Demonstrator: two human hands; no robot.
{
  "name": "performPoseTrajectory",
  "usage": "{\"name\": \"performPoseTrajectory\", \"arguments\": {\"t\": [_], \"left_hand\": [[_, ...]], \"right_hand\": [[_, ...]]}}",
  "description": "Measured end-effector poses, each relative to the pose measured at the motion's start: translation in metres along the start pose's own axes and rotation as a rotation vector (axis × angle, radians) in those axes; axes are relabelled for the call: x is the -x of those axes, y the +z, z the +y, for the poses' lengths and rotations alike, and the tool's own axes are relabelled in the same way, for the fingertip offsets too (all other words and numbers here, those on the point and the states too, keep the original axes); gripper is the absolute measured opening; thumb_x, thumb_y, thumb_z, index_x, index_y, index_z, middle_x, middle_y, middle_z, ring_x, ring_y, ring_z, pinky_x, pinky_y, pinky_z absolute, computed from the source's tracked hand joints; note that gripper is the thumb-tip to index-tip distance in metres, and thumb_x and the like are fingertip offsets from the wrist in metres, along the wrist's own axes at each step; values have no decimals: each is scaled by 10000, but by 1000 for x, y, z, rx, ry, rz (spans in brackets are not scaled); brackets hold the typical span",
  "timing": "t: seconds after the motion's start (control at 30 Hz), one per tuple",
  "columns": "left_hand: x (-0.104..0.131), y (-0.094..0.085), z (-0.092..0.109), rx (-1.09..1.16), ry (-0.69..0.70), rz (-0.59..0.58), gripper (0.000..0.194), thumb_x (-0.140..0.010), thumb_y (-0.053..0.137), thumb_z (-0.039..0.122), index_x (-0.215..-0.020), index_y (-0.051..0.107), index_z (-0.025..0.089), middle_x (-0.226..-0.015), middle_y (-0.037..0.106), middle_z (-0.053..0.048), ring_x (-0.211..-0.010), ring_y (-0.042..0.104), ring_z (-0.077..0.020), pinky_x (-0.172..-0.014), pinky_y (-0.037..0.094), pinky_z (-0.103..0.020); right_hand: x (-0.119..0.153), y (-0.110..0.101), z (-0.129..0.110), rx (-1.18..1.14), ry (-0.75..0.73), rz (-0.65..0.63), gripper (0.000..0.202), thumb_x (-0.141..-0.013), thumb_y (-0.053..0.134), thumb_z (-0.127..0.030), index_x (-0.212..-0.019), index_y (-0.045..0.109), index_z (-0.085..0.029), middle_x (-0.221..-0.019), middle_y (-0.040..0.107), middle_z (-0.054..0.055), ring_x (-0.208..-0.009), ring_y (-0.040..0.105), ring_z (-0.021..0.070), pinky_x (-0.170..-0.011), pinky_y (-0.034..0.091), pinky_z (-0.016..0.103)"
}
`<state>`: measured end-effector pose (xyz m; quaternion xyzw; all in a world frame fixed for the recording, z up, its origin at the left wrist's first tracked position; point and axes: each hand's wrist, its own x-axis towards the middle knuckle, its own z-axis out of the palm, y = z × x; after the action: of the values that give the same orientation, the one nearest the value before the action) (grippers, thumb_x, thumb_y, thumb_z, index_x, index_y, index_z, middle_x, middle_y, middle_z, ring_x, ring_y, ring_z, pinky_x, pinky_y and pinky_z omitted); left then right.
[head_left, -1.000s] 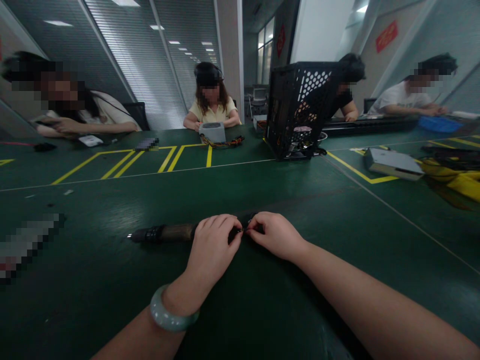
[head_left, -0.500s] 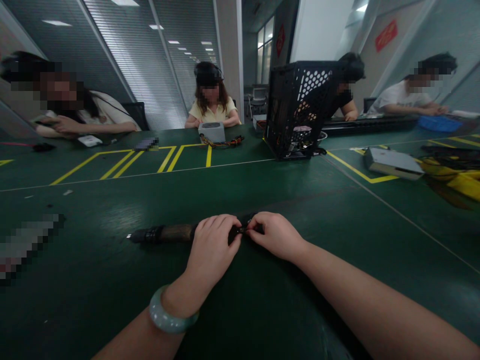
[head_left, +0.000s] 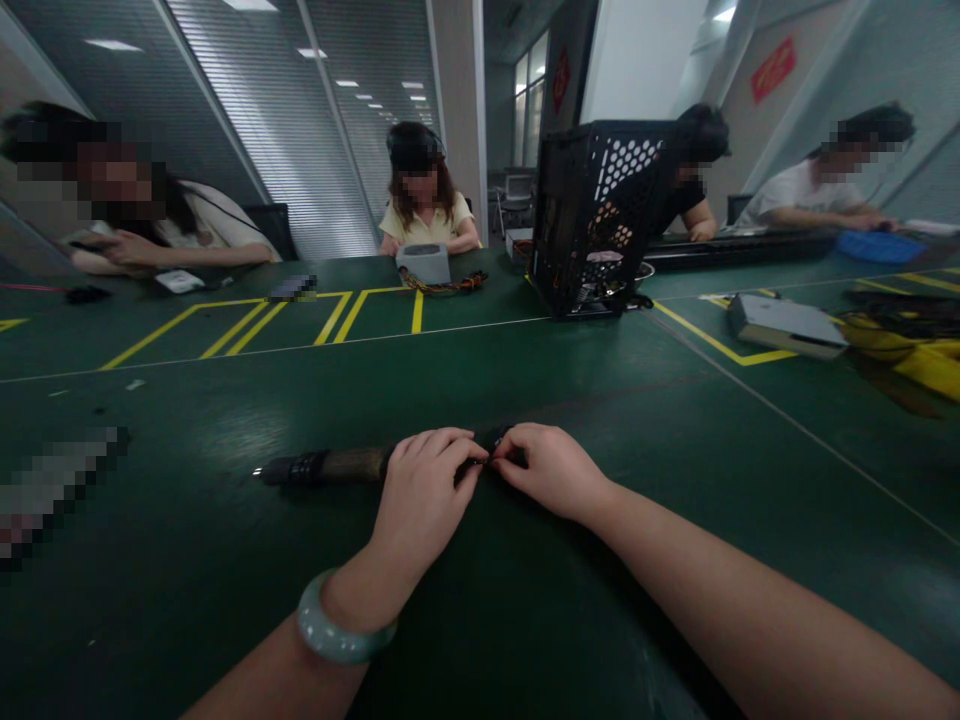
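Note:
On the green table lies a long dark rod-shaped thing (head_left: 352, 465) with a brown middle section, ribbed dark rings and a small shiny metal tip at its left end. I cannot tell its exact kind. My left hand (head_left: 427, 475), a pale green bangle (head_left: 341, 625) on its wrist, rests over the rod's right part and hides it. Its thumb and fingertips are pinched together. Close beside it my right hand (head_left: 551, 465) pinches too, the fingertips almost meeting. Between them is a small dark piece, mostly hidden by the fingers.
Across the table (head_left: 247, 590) stands a black computer case (head_left: 581, 230), with a grey power supply (head_left: 424, 265) and its cables to the left. A grey flat box (head_left: 787, 325) and a yellow item (head_left: 934, 365) lie right. A blurred flat object (head_left: 56, 490) lies left. Several people sit opposite.
My left thumb and fingertips have closed together and moved slightly right, covering more of the small dark piece. My right hand stays nearly in place.

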<state>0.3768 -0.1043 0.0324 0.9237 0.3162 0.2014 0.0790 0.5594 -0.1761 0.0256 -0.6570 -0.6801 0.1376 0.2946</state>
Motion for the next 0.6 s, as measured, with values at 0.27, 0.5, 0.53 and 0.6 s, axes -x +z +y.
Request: {"name": "performPoseTrajectory", "arguments": {"t": [0.27, 0.5, 0.53, 0.6], "left_hand": [[0, -2, 2, 31, -30, 21, 205, -827, 619, 211, -1024, 611, 269, -1090, 651, -8, -1045, 572, -252, -925, 402, -458], [2, -1, 2, 0, -3, 0, 159, -852, 588, 220, -985, 638, 290, -1136, 636, -4, -1082, 555, -260, -932, 390, -472], [2, -1, 2, -5, -1, -1, 159, -852, 588, 219, -983, 641, 294, -1137, 636, -3, -1081, 556, -262, -929, 391, -474], [1, -2, 2, -12, 2, 1, 160, -853, 587, 216, -977, 645, 298, -1135, 636, -1, -1078, 558, -263, -925, 392, -477]], "right_hand": [[0, -2, -3, 3, 7, -5, 32, -825, 635, -206, -820, 666, -202, -810, 640, -5, -718, 568, 130, -647, 410, 243], [-1, -1, -1, -2, 13, -3, 36, -824, 635, -213, -825, 671, -208, -809, 642, -9, -721, 571, 129, -638, 405, 243], [-1, -1, -1, -4, 13, -1, 35, -823, 636, -212, -824, 671, -210, -809, 643, -12, -720, 571, 128, -637, 404, 242], [0, -1, -1, -6, 13, -4, 36, -823, 637, -213, -821, 673, -209, -810, 644, -12, -721, 571, 128, -639, 405, 243]]}}
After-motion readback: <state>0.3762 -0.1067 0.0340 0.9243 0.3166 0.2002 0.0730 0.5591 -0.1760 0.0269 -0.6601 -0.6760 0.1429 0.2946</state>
